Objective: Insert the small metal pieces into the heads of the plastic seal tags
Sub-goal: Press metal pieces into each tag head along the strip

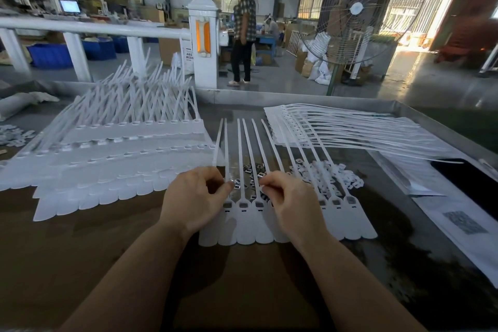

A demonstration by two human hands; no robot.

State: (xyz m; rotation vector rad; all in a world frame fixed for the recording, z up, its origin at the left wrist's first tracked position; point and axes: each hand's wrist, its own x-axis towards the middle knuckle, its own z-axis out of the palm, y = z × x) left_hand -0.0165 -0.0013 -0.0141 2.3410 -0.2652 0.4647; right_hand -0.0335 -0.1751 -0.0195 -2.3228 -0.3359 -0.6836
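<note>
Seal tag strip: the joined row of plastic seal tags (269, 224) lies flat on the table (80, 264) directly under both hands; heads (259, 205) run crosswise, tails point straight away from the person.
Metal pieces: the loose pile of small metal pieces (254, 170) sits just beyond the fingertips, between the tails.
Left hand (192, 197): curled, thumb and forefinger pinching one metal piece (236, 185) just beyond the left-end heads.
Right hand (289, 202): curled over the middle heads; fingertips pinched, what they hold I cannot tell.
Nearer hand: the left, for the visible left heads.
Room: finished-looking tag stacks (121, 159) well to the left, another stack (350, 129) beyond right; the near table lies open.
</note>
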